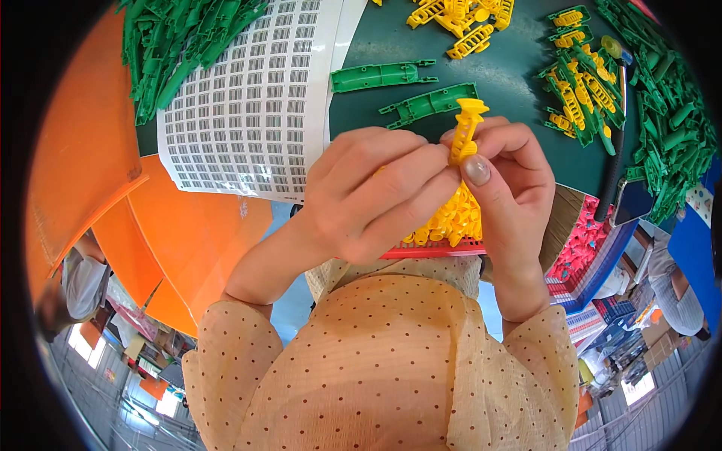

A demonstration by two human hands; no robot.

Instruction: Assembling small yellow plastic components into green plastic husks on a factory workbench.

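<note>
A yellow ribbed plastic piece [465, 137] was held between the fingertips of both hands, just beyond the wearer's body and over the near edge of the dark green table [519, 84]. Its long axis ran away from the wearer, almost straight ahead, with the far end leaning slightly toward the right-hand side. The flared, capped end pointed away from the wearer; the opposite end sat down among the fingertips, partly hidden. How steeply the piece was tipped up from the table could not be told.

The right hand [520, 180] pinched it, the thumb pressed along its near right side and the fingers curled behind. The left hand [376, 192] was closed, knuckles bent, its fingertips meeting the piece's left side near the lower end; whether it gripped or only steadied could not be told.

Just beyond the hands lay two green shells [429, 105], both lengthwise across the wearer's view, their right ends slightly farther off. Farther past them were loose yellow pieces [470, 41], pointing various ways. Below the hands, a red basket [436, 251] held a yellow heap [455, 218]. To the right of the right hand lay green-and-yellow assemblies [579, 94]; left of the left hand spread a label sheet [244, 105].
</note>
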